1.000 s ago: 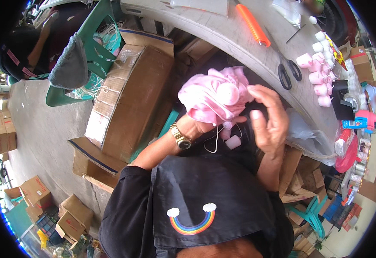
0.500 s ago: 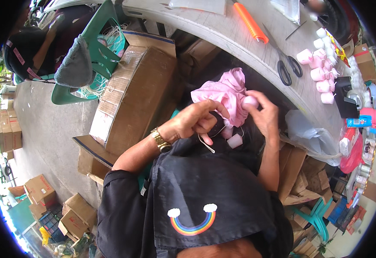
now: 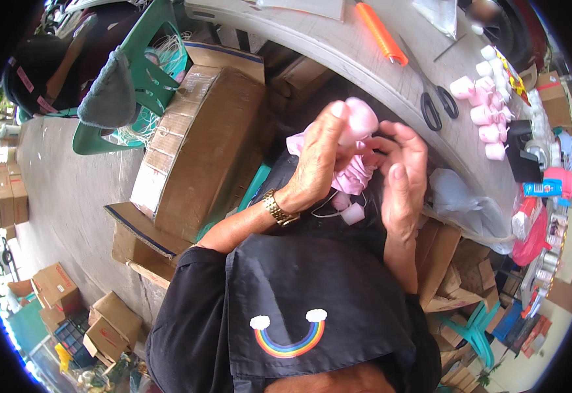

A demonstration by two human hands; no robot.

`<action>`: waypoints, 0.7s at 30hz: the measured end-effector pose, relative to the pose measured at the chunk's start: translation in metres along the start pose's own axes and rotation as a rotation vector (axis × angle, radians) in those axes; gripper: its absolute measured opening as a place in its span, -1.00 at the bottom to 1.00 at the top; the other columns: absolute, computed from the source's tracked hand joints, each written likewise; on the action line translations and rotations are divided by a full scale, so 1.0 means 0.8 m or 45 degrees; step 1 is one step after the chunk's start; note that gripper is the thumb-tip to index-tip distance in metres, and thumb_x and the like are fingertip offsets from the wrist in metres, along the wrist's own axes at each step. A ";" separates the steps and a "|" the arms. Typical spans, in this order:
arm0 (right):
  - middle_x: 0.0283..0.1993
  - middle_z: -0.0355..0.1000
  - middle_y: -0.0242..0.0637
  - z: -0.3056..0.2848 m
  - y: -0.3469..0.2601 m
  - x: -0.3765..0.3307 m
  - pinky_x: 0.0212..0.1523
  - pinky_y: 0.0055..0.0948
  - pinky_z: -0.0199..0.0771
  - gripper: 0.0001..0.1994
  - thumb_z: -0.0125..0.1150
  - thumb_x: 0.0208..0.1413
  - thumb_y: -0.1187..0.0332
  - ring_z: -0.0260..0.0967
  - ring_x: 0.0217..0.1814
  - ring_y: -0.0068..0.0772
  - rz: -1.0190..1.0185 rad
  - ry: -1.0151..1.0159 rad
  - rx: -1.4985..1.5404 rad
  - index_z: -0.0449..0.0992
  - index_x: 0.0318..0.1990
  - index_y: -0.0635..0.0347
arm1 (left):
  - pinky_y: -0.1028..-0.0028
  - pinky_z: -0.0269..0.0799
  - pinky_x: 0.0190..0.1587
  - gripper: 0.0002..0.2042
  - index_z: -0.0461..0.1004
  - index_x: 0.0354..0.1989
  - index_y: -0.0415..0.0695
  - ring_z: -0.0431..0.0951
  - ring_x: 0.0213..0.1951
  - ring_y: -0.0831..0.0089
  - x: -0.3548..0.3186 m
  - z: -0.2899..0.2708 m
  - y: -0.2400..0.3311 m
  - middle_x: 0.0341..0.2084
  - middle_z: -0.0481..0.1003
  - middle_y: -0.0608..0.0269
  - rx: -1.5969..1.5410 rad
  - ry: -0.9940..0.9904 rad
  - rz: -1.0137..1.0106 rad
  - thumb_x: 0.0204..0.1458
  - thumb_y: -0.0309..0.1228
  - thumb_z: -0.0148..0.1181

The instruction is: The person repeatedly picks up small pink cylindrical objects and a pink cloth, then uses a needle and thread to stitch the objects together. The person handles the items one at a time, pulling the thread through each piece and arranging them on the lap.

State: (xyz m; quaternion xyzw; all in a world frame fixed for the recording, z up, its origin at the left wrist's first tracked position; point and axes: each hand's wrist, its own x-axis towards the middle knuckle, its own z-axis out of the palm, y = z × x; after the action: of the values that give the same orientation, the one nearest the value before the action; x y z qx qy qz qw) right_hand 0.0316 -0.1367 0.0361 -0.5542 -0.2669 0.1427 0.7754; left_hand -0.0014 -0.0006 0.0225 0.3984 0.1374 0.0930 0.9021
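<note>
My left hand (image 3: pixel 318 157), with a gold watch on its wrist, is closed on a smooth, rounded pink piece (image 3: pixel 361 123) raised above my lap. Beside it, my right hand (image 3: pixel 405 173) has its fingers apart and slightly bent, their tips close to the pink piece and the cloth; I cannot tell whether they touch. Bunched pink cloth (image 3: pixel 354 178) lies beneath both hands, partly hidden by them. Just below hangs a small pink cylinder (image 3: pixel 352 213) beside a thin white cord (image 3: pixel 325 214), over the dark fabric on my lap.
On the grey table (image 3: pixel 325 33) lie an orange-handled tool (image 3: pixel 381 33), black-handled scissors (image 3: pixel 435 110) and several pink cylinders (image 3: pixel 482 114). A long cardboard box (image 3: pixel 201 144) stands at my left, near a green chair (image 3: pixel 145 78). A clear plastic bag (image 3: pixel 469 206) hangs at the right.
The rounded pink piece has gone from my right hand to my left and is higher. My right fingers have spread. The cord at my left fingers now hangs lower, by the cylinder.
</note>
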 end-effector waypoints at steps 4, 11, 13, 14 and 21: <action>0.18 0.23 -0.13 0.030 0.018 0.001 0.09 -0.35 0.36 -0.46 0.13 0.09 0.53 0.26 0.17 -0.32 -0.010 0.052 -0.542 0.15 0.24 0.27 | 0.65 -0.11 -0.66 -0.53 0.32 -0.29 -0.09 0.01 -0.71 0.76 0.005 0.012 0.006 -0.74 0.10 0.54 0.070 0.104 0.374 0.21 0.13 -0.15; -0.14 0.41 -0.28 0.052 0.023 0.011 -0.30 -0.65 0.43 -0.56 0.17 0.07 0.66 0.40 -0.25 -0.62 0.087 0.162 -0.329 0.29 0.13 0.25 | 0.54 0.35 -0.43 -0.37 0.32 -0.24 -0.17 0.19 -0.57 0.62 0.012 -0.002 -0.003 -0.55 0.24 0.39 -0.188 0.055 0.326 0.10 0.29 -0.16; -0.23 0.43 -0.31 0.050 0.017 0.012 -0.31 -0.65 0.42 -0.59 0.17 0.08 0.64 0.39 -0.28 -0.65 0.161 0.133 -0.393 0.31 0.11 0.27 | 0.44 0.38 -0.32 -0.28 0.36 -0.32 -0.18 0.13 -0.61 0.57 0.015 -0.007 -0.003 -0.65 0.16 0.44 -0.139 0.074 0.338 0.04 0.39 -0.20; -0.28 0.44 -0.33 0.047 0.013 0.012 -0.31 -0.65 0.42 -0.61 0.18 0.08 0.64 0.38 -0.30 -0.67 0.196 0.121 -0.426 0.33 0.09 0.28 | 0.40 0.39 -0.25 -0.25 0.38 -0.34 -0.19 0.11 -0.63 0.55 0.016 -0.008 -0.002 -0.68 0.14 0.46 -0.125 0.070 0.345 0.02 0.42 -0.22; -0.42 0.35 -0.51 0.021 -0.009 0.018 -0.46 -0.73 0.23 -0.96 0.20 0.11 0.57 0.18 -0.47 -0.81 0.195 0.081 -0.662 0.47 -0.30 0.31 | 0.30 0.28 0.16 -0.44 0.41 -0.11 -0.19 0.46 -0.22 0.40 0.022 -0.010 0.013 -0.19 0.47 0.21 -0.618 -0.078 0.241 0.14 0.15 -0.04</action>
State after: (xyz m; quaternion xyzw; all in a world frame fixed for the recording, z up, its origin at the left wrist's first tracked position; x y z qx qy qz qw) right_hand 0.0329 -0.1184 0.0510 -0.7574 -0.2273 0.1104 0.6020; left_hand 0.0119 0.0167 0.0216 0.1839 0.0458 0.1949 0.9623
